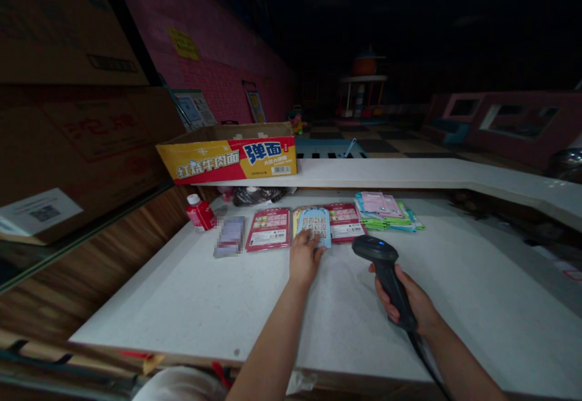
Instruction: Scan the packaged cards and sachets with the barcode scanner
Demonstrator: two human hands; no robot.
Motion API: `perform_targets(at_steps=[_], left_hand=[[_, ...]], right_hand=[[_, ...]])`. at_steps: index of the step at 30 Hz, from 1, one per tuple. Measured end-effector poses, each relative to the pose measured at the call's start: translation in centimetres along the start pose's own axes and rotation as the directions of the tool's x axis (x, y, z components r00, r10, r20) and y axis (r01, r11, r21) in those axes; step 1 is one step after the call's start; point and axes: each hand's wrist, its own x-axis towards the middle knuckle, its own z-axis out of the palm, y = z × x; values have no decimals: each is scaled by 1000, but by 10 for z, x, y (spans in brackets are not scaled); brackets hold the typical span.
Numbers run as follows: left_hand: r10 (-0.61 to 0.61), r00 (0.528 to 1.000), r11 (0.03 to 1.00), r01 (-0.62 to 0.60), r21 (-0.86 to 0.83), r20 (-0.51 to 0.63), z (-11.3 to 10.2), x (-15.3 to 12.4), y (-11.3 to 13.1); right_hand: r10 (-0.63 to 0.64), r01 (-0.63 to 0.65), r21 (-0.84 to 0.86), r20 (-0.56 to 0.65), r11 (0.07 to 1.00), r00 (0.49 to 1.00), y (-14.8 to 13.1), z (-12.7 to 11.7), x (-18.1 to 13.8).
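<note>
My left hand (305, 258) rests palm down on the lower part of a light blue printed card (321, 219), its fingers spread over it. Beneath the card, a yellowish one shows at the left edge. My right hand (411, 298) is wrapped around the handle of a black barcode scanner (386, 268), which is held above the counter. A small blue light glows on the scanner's head, and its cable runs down toward me. Red-bordered packs (269, 229) lie on both sides of the blue card. To their right sits a pile of green, blue and pink packets (386, 212).
A red bottle with a white cap (200, 213) and a blurred-out pack (230, 235) stand at the left of the white counter (182, 304). An open yellow-and-red carton (236, 159) sits on the raised ledge (386, 172). Stacked cardboard boxes (91, 128) rise at far left.
</note>
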Motion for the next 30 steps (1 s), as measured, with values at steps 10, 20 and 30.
perform_targets(at_steps=[10, 20, 30], left_hand=[[-68, 998, 997, 68, -36, -7, 13, 6, -10], [-155, 974, 968, 183, 172, -166, -27, 3, 4], [-563, 804, 645, 572, 506, -191, -95, 16, -52]], right_hand=[[7, -7, 19, 1, 1000, 1000, 1, 0, 2], [63, -60, 72, -43, 996, 997, 1, -5, 3], [51, -44, 108, -63, 993, 997, 7, -8, 5]])
